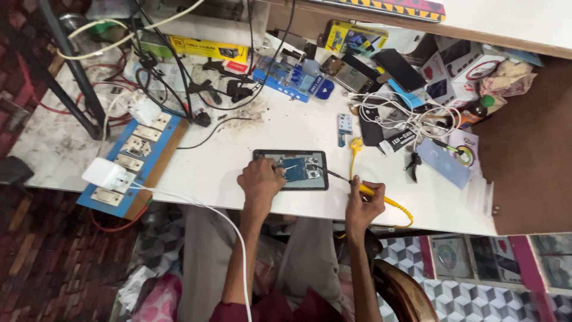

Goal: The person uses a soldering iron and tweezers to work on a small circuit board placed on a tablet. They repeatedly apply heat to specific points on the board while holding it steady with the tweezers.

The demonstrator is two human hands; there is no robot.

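Two hands work over an opened phone lying flat on the white bench. Right hand grips a yellow-handled soldering iron, its tip resting on the blue board. Left hand presses the phone's left edge, fingers pinching what appears to be a thin wire. Good practice: steady the wrist on the bench and keep the yellow cord slack. Beyond lie tangled cables, boxes and a switch board.
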